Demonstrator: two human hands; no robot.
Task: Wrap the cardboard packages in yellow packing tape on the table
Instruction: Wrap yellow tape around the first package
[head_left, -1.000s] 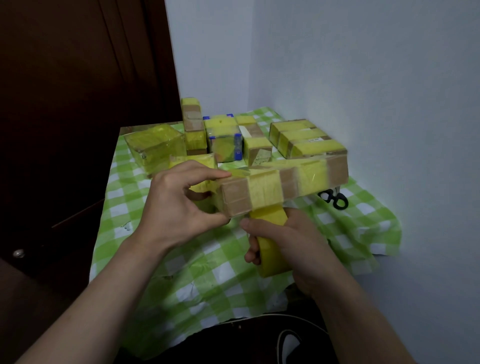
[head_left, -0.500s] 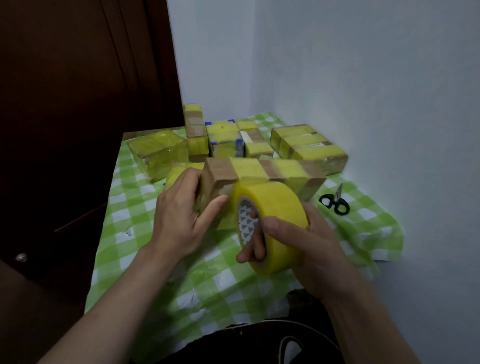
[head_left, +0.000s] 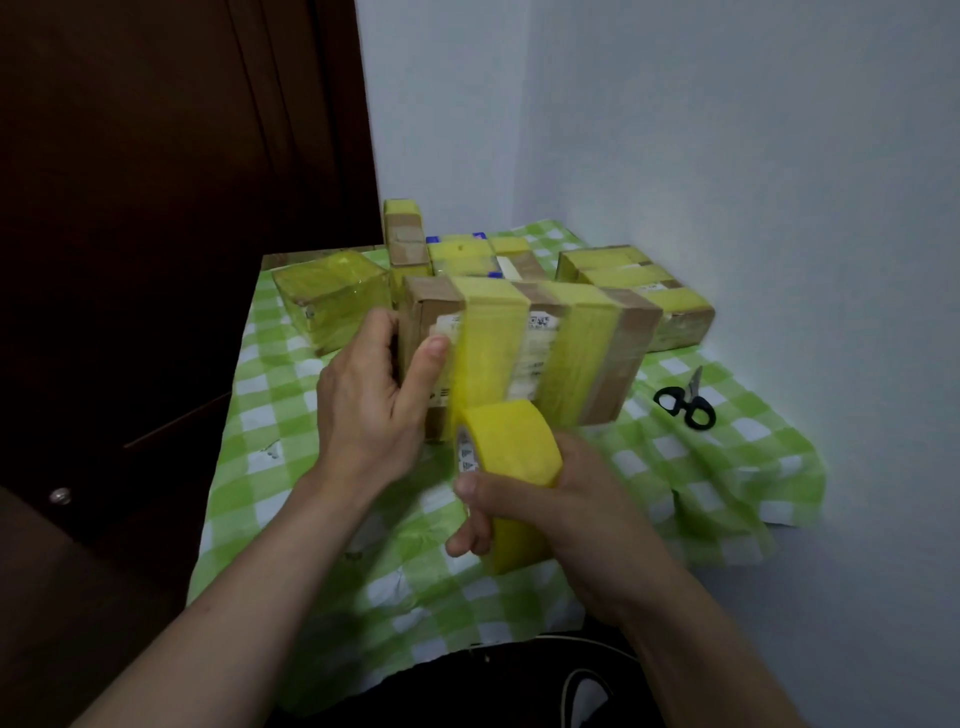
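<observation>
Cardboard package (head_left: 537, 338) is sitting upright on edge, long axis running sideways from the left hand (head_left: 369, 410) out to the right, labelled face pointing at the camera. Left hand is gripping its left end, thumb on the front. Right hand (head_left: 571, 514), just below, is clutching the tape roll (head_left: 511, 441), with a tape strip (head_left: 485, 353) running up over the top. Label print is blurring; the roll is hiding the bottom edge. Scissors (head_left: 685, 402) are lying right of the right hand.
</observation>
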